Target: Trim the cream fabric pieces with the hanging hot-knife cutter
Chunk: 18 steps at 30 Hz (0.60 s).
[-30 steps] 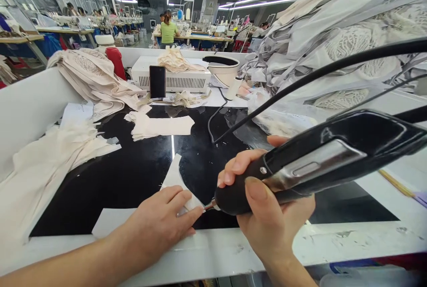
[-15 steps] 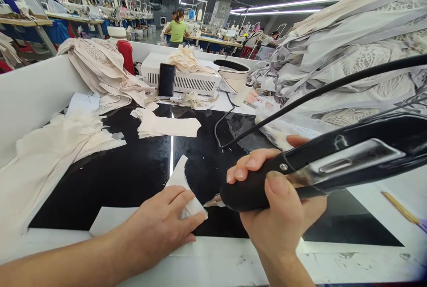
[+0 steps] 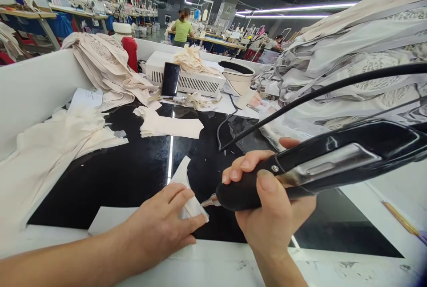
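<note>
My right hand is wrapped round a black hand-held cutting tool with a metal plate on its side and a black cable running off to the right. Its small metal tip touches the edge of a white fabric piece lying on the black glass table top. My left hand lies flat on that fabric piece, fingers spread and pressing it down near the tool's tip.
Cream fabric piles lie at the left, a folded stack in the middle and a tall heap of lace garments at the right. A white box, a phone and a bowl stand behind. A person in green works far off.
The tool's tip has moved a little up along the fabric's edge, away from my left fingertips. The view has tilted slightly; my left hand stays pressed on the piece.
</note>
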### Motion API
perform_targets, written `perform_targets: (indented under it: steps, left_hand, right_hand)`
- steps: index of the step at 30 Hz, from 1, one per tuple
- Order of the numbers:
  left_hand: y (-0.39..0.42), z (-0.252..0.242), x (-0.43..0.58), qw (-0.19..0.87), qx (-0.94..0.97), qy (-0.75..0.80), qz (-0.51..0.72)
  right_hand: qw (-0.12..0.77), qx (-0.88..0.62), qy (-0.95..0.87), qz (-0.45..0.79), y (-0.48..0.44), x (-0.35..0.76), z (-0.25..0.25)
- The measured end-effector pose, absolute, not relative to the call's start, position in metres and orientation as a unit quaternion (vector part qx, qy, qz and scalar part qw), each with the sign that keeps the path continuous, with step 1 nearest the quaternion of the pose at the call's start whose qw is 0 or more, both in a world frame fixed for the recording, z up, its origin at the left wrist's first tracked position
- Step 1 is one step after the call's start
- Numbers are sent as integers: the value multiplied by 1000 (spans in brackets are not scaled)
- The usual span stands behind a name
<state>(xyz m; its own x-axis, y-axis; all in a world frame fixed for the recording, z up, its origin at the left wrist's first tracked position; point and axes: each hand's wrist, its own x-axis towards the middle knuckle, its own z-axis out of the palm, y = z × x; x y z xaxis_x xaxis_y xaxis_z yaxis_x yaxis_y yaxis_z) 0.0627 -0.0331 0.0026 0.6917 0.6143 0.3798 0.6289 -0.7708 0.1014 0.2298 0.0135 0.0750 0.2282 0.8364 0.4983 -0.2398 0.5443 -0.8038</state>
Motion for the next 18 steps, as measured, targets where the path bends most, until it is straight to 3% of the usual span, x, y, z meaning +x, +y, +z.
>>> perform_targets:
  steps: [18]
  left_hand:
    - [-37,2,65,26,-918,-333,-213]
  right_hand:
    - [725,-286,-500,378,18,222,67]
